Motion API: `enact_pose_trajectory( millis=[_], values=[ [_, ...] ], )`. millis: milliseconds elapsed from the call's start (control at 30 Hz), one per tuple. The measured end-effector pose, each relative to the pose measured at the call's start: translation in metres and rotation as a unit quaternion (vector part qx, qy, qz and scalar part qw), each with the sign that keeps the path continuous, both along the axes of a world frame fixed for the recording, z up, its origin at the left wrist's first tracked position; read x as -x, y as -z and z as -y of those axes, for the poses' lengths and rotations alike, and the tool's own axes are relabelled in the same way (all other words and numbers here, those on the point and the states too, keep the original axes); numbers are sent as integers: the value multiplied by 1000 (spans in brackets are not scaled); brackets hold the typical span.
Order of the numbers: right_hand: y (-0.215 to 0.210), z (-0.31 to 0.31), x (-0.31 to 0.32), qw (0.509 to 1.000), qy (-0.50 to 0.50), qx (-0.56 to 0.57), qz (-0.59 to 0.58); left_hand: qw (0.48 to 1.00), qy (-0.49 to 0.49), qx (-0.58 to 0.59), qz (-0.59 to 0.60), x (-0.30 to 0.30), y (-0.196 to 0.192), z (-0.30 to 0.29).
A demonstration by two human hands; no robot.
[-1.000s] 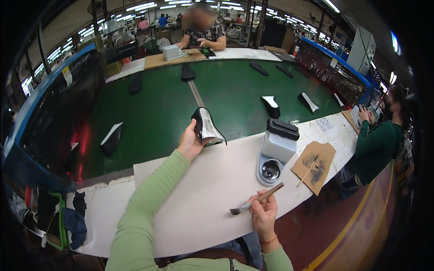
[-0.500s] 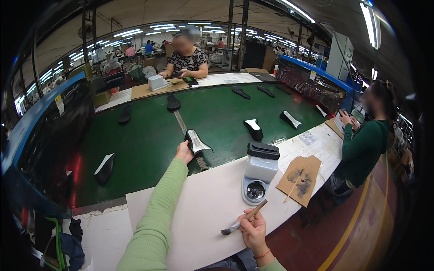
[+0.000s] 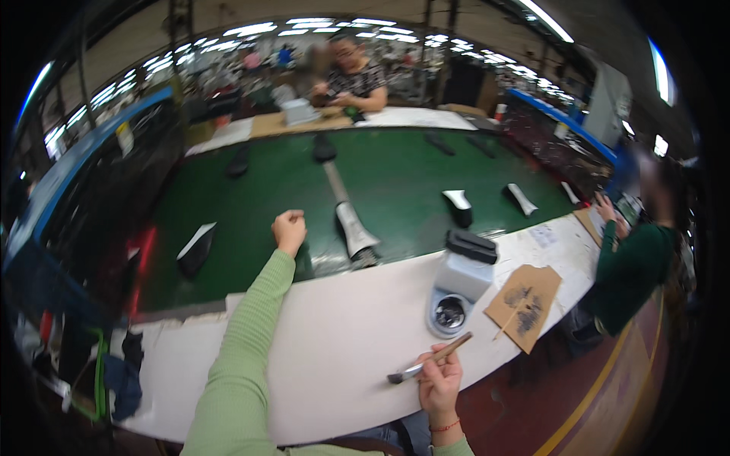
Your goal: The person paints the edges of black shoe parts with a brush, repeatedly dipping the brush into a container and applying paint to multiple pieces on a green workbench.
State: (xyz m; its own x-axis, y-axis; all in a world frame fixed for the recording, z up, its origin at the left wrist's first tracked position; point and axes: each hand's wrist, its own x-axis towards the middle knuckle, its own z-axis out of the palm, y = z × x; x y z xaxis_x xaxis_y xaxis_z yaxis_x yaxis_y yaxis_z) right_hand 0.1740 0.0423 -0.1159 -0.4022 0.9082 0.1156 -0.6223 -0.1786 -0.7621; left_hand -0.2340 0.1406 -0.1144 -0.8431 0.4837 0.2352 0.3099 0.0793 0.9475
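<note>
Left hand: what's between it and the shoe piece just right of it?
Head view: just bare green surface between the left hand and that shoe piece.

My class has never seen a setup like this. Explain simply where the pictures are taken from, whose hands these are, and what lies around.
There's no robot: one person works bare-handed. Every picture comes from a wide fisheye camera on that person's head, so straight edges bend. The right hand holds a brush. The left hand appears to hold nothing, beside a white-and-black piece on the green surface. More pieces lie there. Nearer, the white tabletop bears a pale container and stained cardboard.
</note>
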Motion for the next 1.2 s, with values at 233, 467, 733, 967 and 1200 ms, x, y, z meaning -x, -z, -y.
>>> enact_pose_trajectory(
  millis=[233, 467, 733, 967, 1200],
  values=[
    [1, -2, 2, 1000, 18, -3, -18, 969, -152, -72, -183, 50, -5, 136],
    [-1, -1, 4, 999, 29, -5, -21, 840, -420, 52, -339, 117, 8, 269],
    [2, -2, 6, 998, 55, -15, 16, 815, -545, 197, -33, 219, 36, 384],
    [5, -2, 6, 997, 74, -9, 26, 811, -542, 201, -90, 302, 65, 417],
    [-1, -3, 9, 996, 79, 18, 33, 758, -451, 386, -270, 416, 102, 460]
  ],
)
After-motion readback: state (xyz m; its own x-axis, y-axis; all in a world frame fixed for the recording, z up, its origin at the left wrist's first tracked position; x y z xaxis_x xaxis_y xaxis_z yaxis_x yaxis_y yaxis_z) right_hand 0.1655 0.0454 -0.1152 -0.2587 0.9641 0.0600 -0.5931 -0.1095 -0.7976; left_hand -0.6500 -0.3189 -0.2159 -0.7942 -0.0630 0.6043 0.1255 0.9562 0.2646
